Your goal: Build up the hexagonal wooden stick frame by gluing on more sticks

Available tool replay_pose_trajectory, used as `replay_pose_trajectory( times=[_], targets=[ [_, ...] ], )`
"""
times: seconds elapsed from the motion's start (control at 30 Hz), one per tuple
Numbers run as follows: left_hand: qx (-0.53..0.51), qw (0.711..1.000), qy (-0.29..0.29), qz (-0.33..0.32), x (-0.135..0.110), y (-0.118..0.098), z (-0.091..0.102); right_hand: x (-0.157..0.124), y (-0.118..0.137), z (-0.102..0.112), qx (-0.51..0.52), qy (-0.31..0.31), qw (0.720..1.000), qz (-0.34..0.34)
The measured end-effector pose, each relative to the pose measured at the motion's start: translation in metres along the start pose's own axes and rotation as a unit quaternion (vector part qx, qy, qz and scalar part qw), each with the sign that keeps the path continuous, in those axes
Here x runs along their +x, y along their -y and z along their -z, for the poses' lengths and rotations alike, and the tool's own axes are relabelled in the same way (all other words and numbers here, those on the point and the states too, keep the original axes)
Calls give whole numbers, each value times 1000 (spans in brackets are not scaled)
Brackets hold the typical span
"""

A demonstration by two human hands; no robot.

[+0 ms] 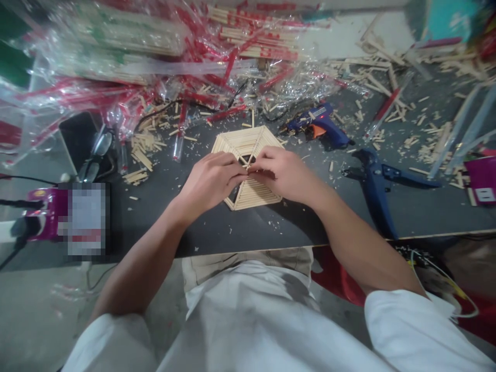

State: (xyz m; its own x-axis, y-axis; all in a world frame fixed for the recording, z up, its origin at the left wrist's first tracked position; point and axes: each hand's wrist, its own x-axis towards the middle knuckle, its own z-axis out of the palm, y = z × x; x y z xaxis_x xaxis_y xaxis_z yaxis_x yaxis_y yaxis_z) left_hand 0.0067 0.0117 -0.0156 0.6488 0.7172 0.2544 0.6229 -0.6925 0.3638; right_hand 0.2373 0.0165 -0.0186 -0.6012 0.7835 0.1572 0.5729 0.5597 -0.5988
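Observation:
A flat hexagon built of thin wooden sticks (242, 142) lies on the dark board (271, 222) in front of me. Both hands rest over its middle. My left hand (211, 180) has its fingers pinched together at the centre of the hexagon. My right hand (281, 173) meets it there, its fingers also pinched. Between the two sets of fingertips sits a short wooden stick (251, 159) that slants up from the centre. The lower half of the hexagon is partly hidden under my hands.
A blue glue gun (320, 125) lies behind the hexagon to the right. Blue cutters (377, 181) lie at the right. Cut stick scraps (141, 155) and clear wrappers (155, 62) cover the back. Glasses (96, 155) and a magenta device (42, 212) sit at the left.

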Motion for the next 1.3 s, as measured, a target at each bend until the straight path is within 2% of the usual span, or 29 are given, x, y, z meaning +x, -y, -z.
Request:
replay_pose_trajectory(
  times=[0.37, 0.9, 1.1, 1.3],
  targets=[
    [14, 1000, 10, -25, -2, 6, 3, 7, 0, -4, -9, 15, 1000, -9],
    [35, 998, 24, -40, -2, 5, 5, 17, -1, 0, -104, 77, 992, 12],
    [22, 999, 35, -23, -1, 2, 8, 22, 2, 5, -128, 101, 986, 16],
    [34, 995, 90, 32, -2, -4, 14, 24, 3, 7, -113, 120, 986, 2]
  ],
)
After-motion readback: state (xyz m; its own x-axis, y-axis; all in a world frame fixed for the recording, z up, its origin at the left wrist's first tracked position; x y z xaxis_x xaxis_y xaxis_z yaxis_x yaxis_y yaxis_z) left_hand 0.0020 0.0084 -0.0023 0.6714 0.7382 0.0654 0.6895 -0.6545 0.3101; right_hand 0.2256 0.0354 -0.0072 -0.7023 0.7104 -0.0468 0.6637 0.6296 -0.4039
